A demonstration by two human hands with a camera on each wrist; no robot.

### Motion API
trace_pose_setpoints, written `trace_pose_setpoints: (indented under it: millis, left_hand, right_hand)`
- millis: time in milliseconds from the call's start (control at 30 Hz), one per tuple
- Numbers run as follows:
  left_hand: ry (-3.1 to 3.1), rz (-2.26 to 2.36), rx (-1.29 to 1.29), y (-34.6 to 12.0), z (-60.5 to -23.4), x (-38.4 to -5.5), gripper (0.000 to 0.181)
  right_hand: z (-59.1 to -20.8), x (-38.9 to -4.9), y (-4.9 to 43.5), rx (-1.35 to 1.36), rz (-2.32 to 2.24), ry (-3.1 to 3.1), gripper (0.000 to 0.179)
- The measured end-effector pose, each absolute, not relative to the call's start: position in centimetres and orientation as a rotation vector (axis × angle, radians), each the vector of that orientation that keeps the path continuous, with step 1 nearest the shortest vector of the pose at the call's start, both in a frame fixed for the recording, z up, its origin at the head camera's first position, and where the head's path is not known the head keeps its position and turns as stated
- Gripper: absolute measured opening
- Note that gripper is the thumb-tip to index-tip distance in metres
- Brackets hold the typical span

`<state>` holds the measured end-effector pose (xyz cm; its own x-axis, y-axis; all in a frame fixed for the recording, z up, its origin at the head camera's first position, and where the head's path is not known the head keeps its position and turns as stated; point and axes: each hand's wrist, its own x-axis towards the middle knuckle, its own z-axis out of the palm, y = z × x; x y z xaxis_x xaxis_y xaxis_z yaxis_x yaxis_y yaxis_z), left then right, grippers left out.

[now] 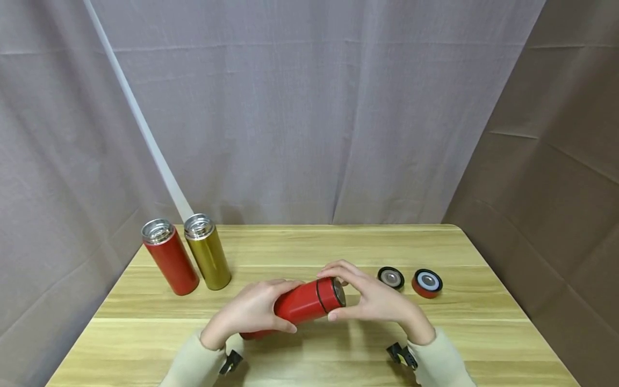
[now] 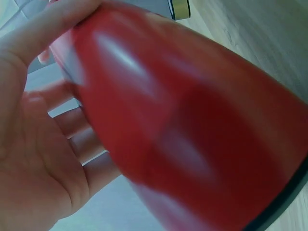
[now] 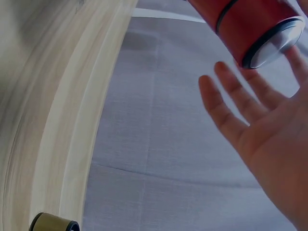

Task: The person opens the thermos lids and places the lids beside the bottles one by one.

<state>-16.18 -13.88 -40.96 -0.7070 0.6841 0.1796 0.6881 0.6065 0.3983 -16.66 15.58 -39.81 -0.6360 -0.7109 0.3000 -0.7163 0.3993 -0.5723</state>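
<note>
A red thermos (image 1: pixel 301 304) is held tilted above the table, its capped end towards the right. My left hand (image 1: pixel 256 309) grips its body, with the thumb along the near side; the left wrist view shows the red body (image 2: pixel 178 110) close up. Around the red cap (image 1: pixel 332 293) at the upper end lie the thumb and fingers of my right hand (image 1: pixel 374 298). In the right wrist view that cap (image 3: pixel 262 41) has a silvery top and a black rim, and several fingers (image 3: pixel 226 108) are spread beside it.
At the left of the table (image 1: pixel 459 344) stand a red thermos (image 1: pixel 173 263) and a gold thermos (image 1: pixel 210 258), both uncapped. On the right, a dark-rimmed lid (image 1: pixel 390 278) and a red lid (image 1: pixel 427 283) lie with their insides up. Grey curtains (image 1: pixel 290 118) hang behind.
</note>
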Motion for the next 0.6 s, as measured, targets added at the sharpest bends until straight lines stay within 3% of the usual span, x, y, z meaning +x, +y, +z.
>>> trace_pose_setpoints:
  millis: [233,600]
  left_hand:
    - [-2.805,-0.677,-1.158,-13.74,-41.06,-16.07,0.077]
    - [-2.799,-0.699,-1.185,-14.02,-41.18,-16.2,0.08]
  right_hand:
    - [-39.95,-16.64,15.03,1.222,1.056,-2.747,0.058]
    - [-39.92,-16.3,14.72,1.305,1.028,-2.698,0.046]
